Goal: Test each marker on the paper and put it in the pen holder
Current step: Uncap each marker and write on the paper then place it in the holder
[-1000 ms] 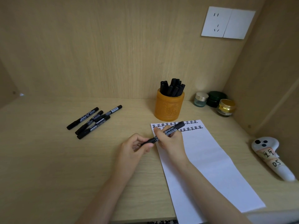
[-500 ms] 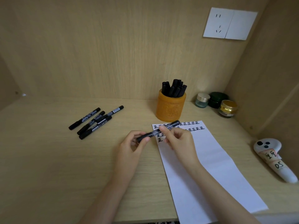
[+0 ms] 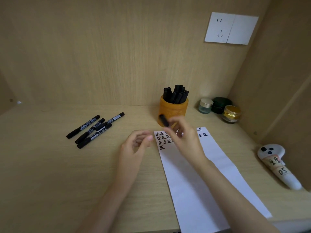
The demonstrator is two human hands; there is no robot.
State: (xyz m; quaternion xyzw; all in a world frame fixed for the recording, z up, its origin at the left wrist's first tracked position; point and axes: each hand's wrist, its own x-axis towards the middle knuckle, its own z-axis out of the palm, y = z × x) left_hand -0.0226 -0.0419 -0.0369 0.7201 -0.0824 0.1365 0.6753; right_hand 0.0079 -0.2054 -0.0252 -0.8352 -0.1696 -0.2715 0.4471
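Observation:
My right hand [image 3: 186,137] holds a black marker [image 3: 164,120], blurred by motion, lifted just in front of the orange pen holder [image 3: 173,111]. The holder stands at the back and is packed with several black markers [image 3: 175,95]. My left hand [image 3: 138,145] hovers empty beside the paper's left edge, fingers loosely curled and apart. The long white paper [image 3: 198,179] carries rows of black test characters at its top end. Several more black markers [image 3: 94,130] lie in a loose pile on the desk to the left.
Three small jars [image 3: 218,107] stand in the back right corner. A white handheld controller [image 3: 276,163] with taped labels lies by the right wall. A wall socket [image 3: 231,28] is on the back panel. Wooden walls enclose the desk on three sides.
My left hand let go of the marker. My right hand turned it upward and carried it up and back toward the pen holder.

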